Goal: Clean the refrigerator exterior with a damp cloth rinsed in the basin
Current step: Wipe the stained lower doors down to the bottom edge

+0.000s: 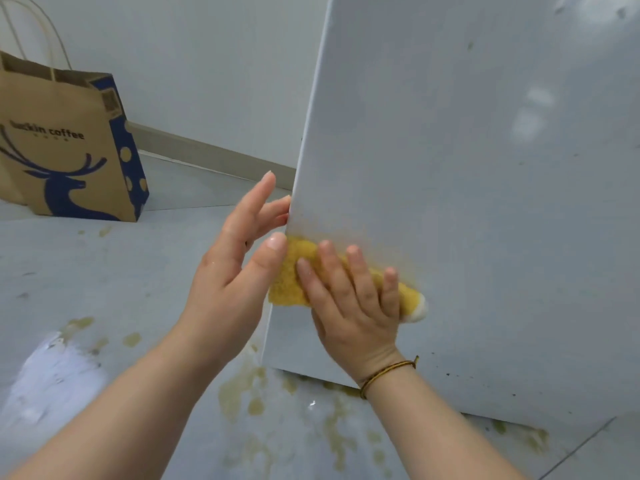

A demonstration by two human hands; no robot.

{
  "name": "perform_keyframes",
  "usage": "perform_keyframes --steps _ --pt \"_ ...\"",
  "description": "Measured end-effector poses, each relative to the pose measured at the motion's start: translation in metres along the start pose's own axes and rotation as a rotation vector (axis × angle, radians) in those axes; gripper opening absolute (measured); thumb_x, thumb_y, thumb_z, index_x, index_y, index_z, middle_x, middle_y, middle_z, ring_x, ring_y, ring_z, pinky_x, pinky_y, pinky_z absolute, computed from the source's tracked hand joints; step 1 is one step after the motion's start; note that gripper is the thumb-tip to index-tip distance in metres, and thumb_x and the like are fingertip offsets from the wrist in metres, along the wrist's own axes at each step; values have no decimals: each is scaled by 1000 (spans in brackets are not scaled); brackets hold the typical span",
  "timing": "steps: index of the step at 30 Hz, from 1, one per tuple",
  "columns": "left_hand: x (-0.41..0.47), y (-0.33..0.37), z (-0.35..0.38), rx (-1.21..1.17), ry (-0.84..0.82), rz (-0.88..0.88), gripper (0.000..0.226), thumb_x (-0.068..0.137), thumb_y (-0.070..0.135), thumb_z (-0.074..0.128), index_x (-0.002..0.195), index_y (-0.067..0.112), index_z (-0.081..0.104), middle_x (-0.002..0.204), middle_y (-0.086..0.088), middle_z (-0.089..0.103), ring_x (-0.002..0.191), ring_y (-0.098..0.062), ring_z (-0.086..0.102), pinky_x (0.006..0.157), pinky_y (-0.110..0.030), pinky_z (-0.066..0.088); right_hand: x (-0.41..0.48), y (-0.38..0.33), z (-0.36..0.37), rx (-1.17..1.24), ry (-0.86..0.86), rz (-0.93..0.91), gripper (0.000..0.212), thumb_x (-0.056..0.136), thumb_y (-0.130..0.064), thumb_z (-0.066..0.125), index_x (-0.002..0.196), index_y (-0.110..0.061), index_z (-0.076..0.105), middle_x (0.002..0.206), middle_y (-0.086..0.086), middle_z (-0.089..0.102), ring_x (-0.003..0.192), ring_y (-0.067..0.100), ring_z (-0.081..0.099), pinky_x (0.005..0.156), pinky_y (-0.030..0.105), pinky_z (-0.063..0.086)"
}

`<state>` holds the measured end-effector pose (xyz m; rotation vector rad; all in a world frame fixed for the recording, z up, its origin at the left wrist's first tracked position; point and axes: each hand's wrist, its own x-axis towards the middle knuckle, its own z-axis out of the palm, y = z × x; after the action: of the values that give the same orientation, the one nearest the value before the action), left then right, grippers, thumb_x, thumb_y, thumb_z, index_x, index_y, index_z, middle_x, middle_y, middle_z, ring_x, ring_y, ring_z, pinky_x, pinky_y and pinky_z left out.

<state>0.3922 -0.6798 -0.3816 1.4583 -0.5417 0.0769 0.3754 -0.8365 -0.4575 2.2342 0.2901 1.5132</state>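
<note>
- Yellow cloth (292,271) is pressed to the refrigerator (467,202) panel's left edge by the flat-fingered right hand (353,306).
- Left hand (232,268) is held open alongside.
- Floor (104,271) is seen stained; a paper bag (69,150) is stood behind.

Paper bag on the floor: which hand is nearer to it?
Left. The left hand is open beside the refrigerator edge, on the side toward the paper bag; the right hand presses the yellow cloth on the refrigerator, farther right.

Paper bag (69,147) left of refrigerator (467,185).

grey stained floor (104,271), pale wall (207,64), baseboard (207,154), paper bag (69,147)
</note>
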Motion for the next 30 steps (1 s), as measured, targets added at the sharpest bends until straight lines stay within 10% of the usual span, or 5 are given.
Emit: perform_keyframes --steps 6,11,18,26,30 --pt "-13 -6 8 218 -54 44 53 72 50 40 123 52 26 136 27 34 127 12 30 101 -5 26 -80 -7 2 17 -517 -577 52 90 3 1 133 -10 28 137 -10 49 130 12 35 116 39 -7" --pt "-32 -32 21 694 -123 319 59 83 37 41 138 32 22 150 7 14 137 8 3 111 -16 11 -66 16 -8 -50 -449 -634 54 93 -7 2 128 -18 42 134 -10 51 132 21 28 115 41 -5" --pt "-45 -61 31 947 -279 365 49 95 44 19 141 26 16 149 -2 17 141 -3 -3 113 -22 3 -68 70 -27 9 -72 -81 42 98 -7 20 132 -22 39 156 -1 5 144 19 6 117 36 2" --pt "-40 -70 25 1019 -310 409 51 94 51 20 138 26 19 146 -5 21 141 -2 -3 114 -23 3 -193 51 -10 -22 -511 -581 54 91 1 -4 132 -16 26 145 -6 31 140 33 -18 116 40 -10" --pt "-41 -72 21 1017 -320 454 53 93 54 19 140 30 18 154 16 -4 142 -3 -3 114 -23 3 -188 57 -13 -22 -500 -507 50 94 -3 -1 127 -20 34 136 -16 46 141 32 -13 117 42 -8"
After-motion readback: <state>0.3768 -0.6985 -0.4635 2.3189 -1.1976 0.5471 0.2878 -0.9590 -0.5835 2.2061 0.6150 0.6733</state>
